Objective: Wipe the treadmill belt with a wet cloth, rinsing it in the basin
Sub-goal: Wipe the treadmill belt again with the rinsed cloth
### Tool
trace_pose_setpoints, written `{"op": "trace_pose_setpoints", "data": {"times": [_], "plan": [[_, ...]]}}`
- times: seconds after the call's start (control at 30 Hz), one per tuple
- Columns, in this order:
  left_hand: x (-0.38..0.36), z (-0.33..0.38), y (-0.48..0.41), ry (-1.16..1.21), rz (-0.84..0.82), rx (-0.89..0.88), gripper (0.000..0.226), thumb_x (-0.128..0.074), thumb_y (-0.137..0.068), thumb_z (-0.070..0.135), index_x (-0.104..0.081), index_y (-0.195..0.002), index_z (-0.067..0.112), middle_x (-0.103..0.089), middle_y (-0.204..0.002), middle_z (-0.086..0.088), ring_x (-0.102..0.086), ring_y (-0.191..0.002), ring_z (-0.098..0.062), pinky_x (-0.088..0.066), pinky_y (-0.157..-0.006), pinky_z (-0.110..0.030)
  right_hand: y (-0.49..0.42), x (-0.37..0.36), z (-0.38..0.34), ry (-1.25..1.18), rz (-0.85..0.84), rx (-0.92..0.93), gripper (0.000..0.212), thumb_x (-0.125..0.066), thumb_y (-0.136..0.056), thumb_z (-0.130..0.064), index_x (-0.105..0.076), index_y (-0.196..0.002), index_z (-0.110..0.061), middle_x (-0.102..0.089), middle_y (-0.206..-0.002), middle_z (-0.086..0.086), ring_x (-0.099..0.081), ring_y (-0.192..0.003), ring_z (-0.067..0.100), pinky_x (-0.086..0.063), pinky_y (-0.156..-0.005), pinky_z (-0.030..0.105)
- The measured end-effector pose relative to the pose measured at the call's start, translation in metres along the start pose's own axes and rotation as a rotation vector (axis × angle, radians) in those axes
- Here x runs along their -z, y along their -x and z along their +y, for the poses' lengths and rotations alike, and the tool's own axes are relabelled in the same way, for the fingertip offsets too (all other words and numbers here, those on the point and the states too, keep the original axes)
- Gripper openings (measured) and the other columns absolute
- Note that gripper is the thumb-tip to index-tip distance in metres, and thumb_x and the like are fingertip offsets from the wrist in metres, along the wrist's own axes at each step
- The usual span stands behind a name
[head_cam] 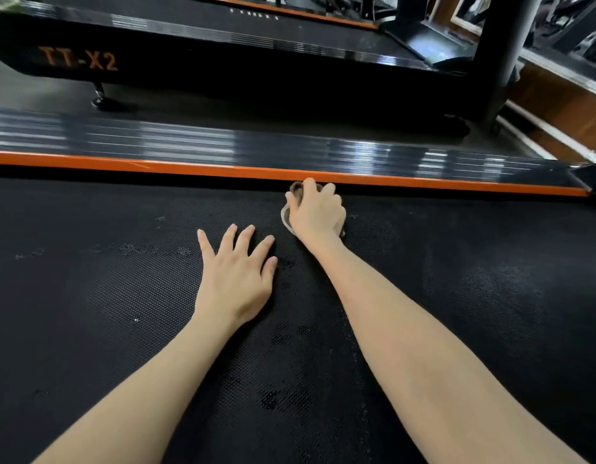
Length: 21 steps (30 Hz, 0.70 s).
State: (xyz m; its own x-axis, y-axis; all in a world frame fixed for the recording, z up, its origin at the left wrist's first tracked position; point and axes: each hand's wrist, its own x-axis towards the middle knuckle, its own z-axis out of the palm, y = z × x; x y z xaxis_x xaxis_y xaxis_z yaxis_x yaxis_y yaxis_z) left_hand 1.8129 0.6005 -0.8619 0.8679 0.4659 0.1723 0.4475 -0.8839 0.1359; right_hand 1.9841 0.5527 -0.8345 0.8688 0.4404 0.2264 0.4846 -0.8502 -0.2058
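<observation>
The treadmill belt [122, 296] is black with a fine, dotted mesh texture, blotched by darker patches. An orange strip [189, 167] edges it, beside a dark grey side rail [156, 139] ribbed with thin lines. The cloth [295, 189] is brown with a pale rim. The neighbouring treadmill [189, 72] is black with orange lettering [78, 58]. The panelling [557, 105] is brown.

You've got a 2nd treadmill [79, 60] marked TT-X2 ahead; dark floor [39, 92] under it, black post [500, 55] at its R end, wood-panelled wall [557, 105] just beyond.
</observation>
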Motion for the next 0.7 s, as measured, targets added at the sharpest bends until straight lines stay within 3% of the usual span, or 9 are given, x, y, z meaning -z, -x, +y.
{"op": "trace_pose_setpoints", "data": {"times": [0.13, 0.4, 0.57, 0.63, 0.7], "plan": [[0.002, -0.001, 0.0, 0.023, 0.005, -0.002, 0.07, -0.002, -0.088, 0.051, -0.043, -0.141, 0.032, -0.038, -0.149, -0.003, -0.023, -0.142, -0.028, -0.001, -0.111, -0.064, 0.017, 0.01, 0.013, 0.032, -0.039, 0.198, 0.045, -0.04, -0.095, -0.054, -0.047, -0.127, -0.022, -0.049, -0.114, 0.013, -0.052, -0.1, 0.031, -0.043, -0.078, 0.039], [0.005, 0.0, 0.002, 0.025, 0.015, -0.002, 0.052, -0.018, -0.098, 0.043, -0.041, -0.142, 0.03, -0.035, -0.151, -0.006, -0.02, -0.143, -0.029, 0.001, -0.11, -0.064, 0.145, 0.042, 0.06, -0.061, 0.012, 0.393, 0.037, -0.043, -0.089, -0.053, -0.058, -0.107, -0.024, -0.05, -0.091, 0.007, -0.052, -0.073, 0.026, -0.046, -0.06, 0.035], [0.004, -0.001, 0.003, 0.02, 0.049, -0.024, 0.044, -0.031, -0.101, 0.039, -0.045, -0.14, 0.027, -0.039, -0.148, -0.008, -0.026, -0.141, -0.031, -0.003, -0.11, -0.066, 0.206, 0.066, 0.105, -0.083, -0.038, 0.696, 0.033, -0.047, -0.088, -0.053, -0.055, -0.107, -0.026, -0.051, -0.086, 0.005, -0.05, -0.068, 0.024, -0.043, -0.056, 0.033], [0.005, -0.001, 0.002, 0.015, 0.042, -0.027, 0.044, -0.032, -0.101, 0.037, -0.044, -0.141, 0.027, -0.038, -0.149, -0.008, -0.024, -0.141, -0.031, 0.0, -0.111, -0.065, 0.175, 0.063, 0.121, 0.014, -0.023, 0.629, 0.036, -0.043, -0.088, -0.055, -0.059, -0.104, -0.026, -0.052, -0.083, 0.007, -0.053, -0.068, 0.028, -0.044, -0.057, 0.034], [0.006, 0.0, 0.002, 0.011, 0.039, -0.017, 0.044, -0.032, -0.101, 0.036, -0.042, -0.142, 0.026, -0.036, -0.15, -0.009, -0.023, -0.142, -0.032, 0.001, -0.111, -0.063, 0.144, 0.06, 0.13, 0.033, 0.042, 0.294, 0.039, -0.041, -0.09, -0.054, -0.059, -0.109, -0.025, -0.052, -0.088, 0.009, -0.056, -0.076, 0.032, -0.043, -0.062, 0.035]]}}
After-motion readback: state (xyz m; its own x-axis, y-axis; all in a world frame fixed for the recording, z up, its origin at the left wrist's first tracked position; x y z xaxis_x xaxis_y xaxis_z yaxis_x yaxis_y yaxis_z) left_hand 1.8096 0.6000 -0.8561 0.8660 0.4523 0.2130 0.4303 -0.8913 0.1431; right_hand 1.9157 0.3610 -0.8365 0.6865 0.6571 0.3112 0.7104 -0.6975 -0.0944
